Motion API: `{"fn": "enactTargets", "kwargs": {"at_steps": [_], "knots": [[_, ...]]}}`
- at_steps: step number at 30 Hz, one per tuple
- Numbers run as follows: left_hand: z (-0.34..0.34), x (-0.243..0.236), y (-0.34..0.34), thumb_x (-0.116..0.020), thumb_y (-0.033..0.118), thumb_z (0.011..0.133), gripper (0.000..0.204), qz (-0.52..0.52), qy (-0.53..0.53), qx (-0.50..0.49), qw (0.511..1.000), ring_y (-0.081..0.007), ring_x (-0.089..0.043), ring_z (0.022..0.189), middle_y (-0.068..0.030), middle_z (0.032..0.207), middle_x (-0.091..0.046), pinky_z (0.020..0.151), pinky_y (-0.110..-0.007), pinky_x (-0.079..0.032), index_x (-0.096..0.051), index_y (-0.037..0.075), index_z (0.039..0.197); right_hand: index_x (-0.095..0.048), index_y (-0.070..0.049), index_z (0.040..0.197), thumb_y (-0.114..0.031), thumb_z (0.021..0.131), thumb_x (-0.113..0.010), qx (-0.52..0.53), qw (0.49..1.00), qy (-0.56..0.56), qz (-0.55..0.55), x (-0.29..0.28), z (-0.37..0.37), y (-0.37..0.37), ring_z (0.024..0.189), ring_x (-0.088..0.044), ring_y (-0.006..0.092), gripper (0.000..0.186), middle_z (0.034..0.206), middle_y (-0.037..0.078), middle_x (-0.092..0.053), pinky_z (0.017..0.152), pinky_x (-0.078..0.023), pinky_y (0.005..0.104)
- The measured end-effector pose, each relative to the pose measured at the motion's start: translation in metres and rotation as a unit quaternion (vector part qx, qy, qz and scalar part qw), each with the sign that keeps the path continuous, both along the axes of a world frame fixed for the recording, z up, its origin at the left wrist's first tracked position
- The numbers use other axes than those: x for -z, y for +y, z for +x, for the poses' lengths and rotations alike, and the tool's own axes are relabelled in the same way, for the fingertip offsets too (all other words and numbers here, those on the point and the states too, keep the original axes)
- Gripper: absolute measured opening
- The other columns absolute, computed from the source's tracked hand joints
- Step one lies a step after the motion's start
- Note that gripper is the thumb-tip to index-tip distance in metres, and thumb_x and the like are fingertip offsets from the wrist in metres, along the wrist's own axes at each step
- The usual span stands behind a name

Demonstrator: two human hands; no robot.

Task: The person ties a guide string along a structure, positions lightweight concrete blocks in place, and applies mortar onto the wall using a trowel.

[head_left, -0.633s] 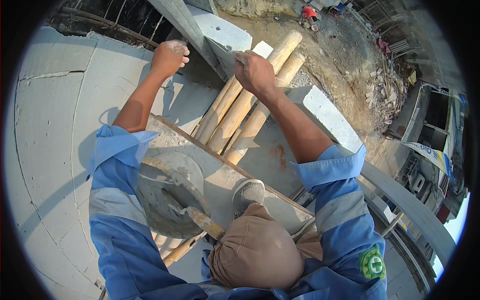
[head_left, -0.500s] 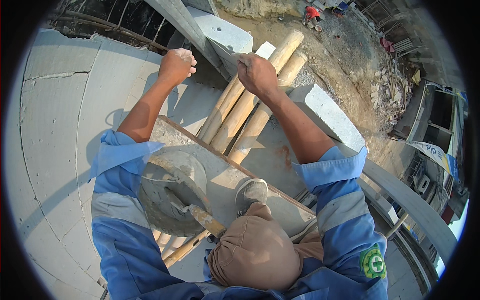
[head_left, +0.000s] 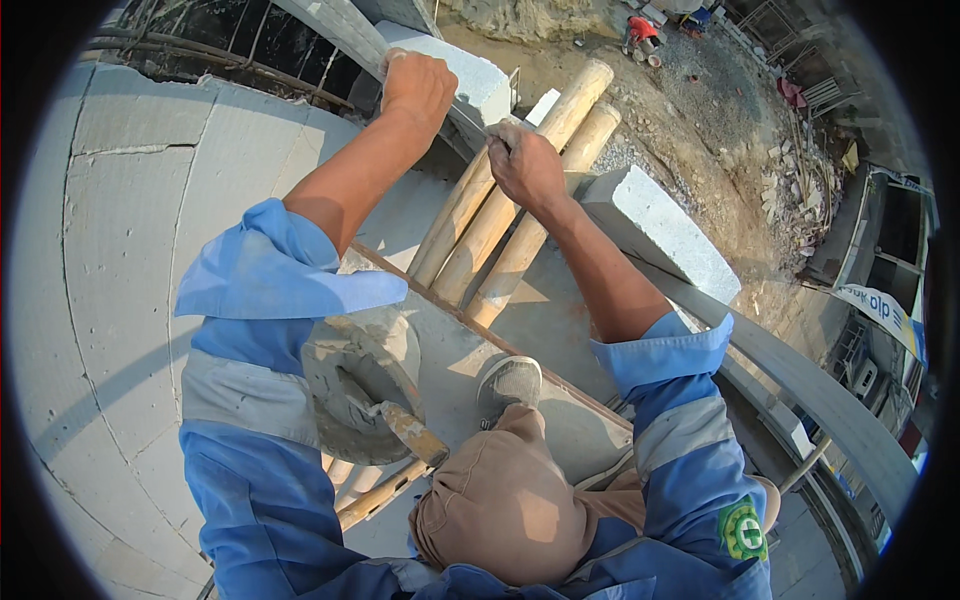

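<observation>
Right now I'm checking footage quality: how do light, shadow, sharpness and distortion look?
Head view: hard sunlight, with a bright patch on the knee; head view: a shadow band crosses the grey surface at left; head view: left hand and right hand look fairly sharp; head view: the beam at right bows, likely from the fisheye.

Pale, sharp-edged block, sunlit on top, beside wooden poles

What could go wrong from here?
With the left hand and right hand reaching past the board and the shoe at its edge, balance could slip. The tool handle sits close to the knee, so it may get knocked. Anything dropped might endanger the person in red on the ground below.
</observation>
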State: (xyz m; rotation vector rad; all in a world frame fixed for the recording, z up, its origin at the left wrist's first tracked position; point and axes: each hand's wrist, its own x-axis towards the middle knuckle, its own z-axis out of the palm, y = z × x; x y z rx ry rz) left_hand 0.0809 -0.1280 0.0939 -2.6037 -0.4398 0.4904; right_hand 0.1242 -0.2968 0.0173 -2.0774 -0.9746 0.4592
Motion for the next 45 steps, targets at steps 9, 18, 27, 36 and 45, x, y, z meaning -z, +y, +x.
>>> {"fn": "enactTargets", "kwargs": {"at_steps": [9, 18, 27, 36, 45], "knots": [[0.026, 0.006, 0.016, -0.06, 0.018, 0.09, 0.017, 0.199, 0.02, 0.194, 0.96, -0.0189, -0.063, 0.102, -0.0002, 0.09, -0.071, 0.105, -0.044, -0.029, -0.076, 0.021, 0.089, -0.07, -0.006, 0.098, -0.02, 0.091, -0.054, 0.012, 1.0, 0.021, 0.014, 0.0, 0.008, -0.007, 0.084, -0.066, 0.0421, 0.023, 0.088, 0.022, -0.069, 0.077, -0.052, 0.0475], [0.029, 0.024, 0.05, -0.059, 0.017, 0.089, 0.018, 0.155, -0.128, 0.185, 0.962, -0.02, -0.062, 0.101, -0.0016, 0.089, -0.07, 0.102, -0.043, -0.032, -0.076, 0.019, 0.086, -0.071, -0.006, 0.098, -0.022, 0.091, -0.057, 0.019, 0.999, 0.026, 0.032, 0.0, 0.009, -0.009, 0.082, -0.067, 0.0408, 0.022, 0.087, 0.022, -0.069, 0.077, -0.053, 0.047], [0.028, 0.019, 0.047, -0.057, 0.015, 0.086, 0.018, 0.076, -0.11, 0.127, 0.983, -0.0223, -0.066, 0.089, -0.0063, 0.087, -0.068, 0.081, -0.042, -0.046, -0.074, 0.014, 0.079, -0.072, -0.01, 0.102, -0.021, 0.09, -0.057, 0.027, 0.999, 0.022, 0.005, 0.002, 0.015, -0.018, 0.086, -0.067, 0.0393, 0.023, 0.094, 0.018, -0.07, 0.079, -0.053, 0.0458], [0.01, 0.014, 0.061, -0.056, 0.012, 0.088, 0.018, 0.043, -0.03, 0.142, 0.989, -0.0259, -0.071, 0.084, -0.0101, 0.096, -0.069, 0.077, -0.044, -0.049, -0.073, 0.011, 0.082, -0.071, -0.01, 0.1, -0.02, 0.089, -0.054, 0.051, 0.999, 0.006, -0.006, -0.001, 0.022, -0.031, 0.084, -0.068, 0.0382, 0.022, 0.092, 0.017, -0.071, 0.078, -0.054, 0.046], [0.026, 0.015, 0.046, -0.056, 0.012, 0.09, 0.02, 0.062, 0.034, 0.086, 0.994, -0.0216, -0.071, 0.092, -0.0068, 0.097, -0.074, 0.091, -0.042, -0.043, -0.075, 0.015, 0.093, -0.07, -0.009, 0.107, -0.025, 0.094, -0.058, 0.044, 0.999, 0.003, 0.003, 0.0, 0.026, -0.037, 0.085, -0.067, 0.0388, 0.024, 0.091, 0.019, -0.07, 0.077, -0.053, 0.0448]]}}
